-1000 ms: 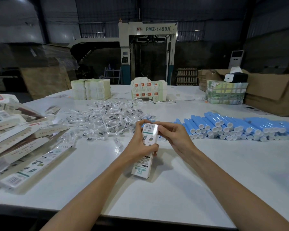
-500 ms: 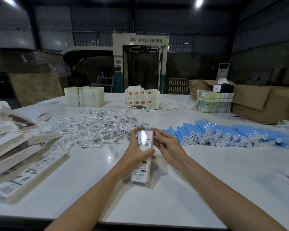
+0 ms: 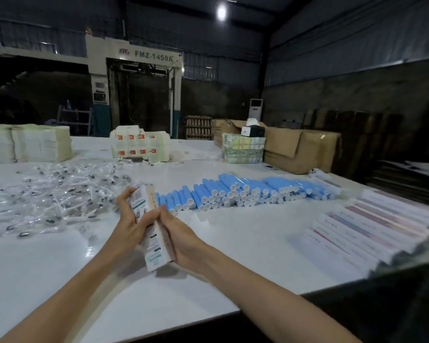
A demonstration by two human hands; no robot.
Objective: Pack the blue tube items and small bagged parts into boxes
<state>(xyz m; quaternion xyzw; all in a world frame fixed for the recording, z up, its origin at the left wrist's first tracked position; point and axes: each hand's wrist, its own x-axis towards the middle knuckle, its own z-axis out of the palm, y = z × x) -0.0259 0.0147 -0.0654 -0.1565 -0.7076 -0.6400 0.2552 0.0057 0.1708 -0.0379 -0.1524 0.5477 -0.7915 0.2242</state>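
I see my left grip (image 3: 128, 220) and right grip (image 3: 181, 237) both curled round one long box (image 3: 155, 246) above the desk (image 3: 258, 246), blue tubes (image 3: 233, 191) beyond.

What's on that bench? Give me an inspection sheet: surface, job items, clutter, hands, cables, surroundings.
Surface: white table, glossy.
Job's things: box held tilted above the table; blue tubes piled behind it; bagged parts heaped at left; row of boxes at right, blurred.
Clutter: carton stacks along the far edge; cardboard cartons far right.
Hands: left hand and right hand both grip the box.
Cables: nothing seen.
Surroundings: dim warehouse; FMZ-1450A machine behind the table.
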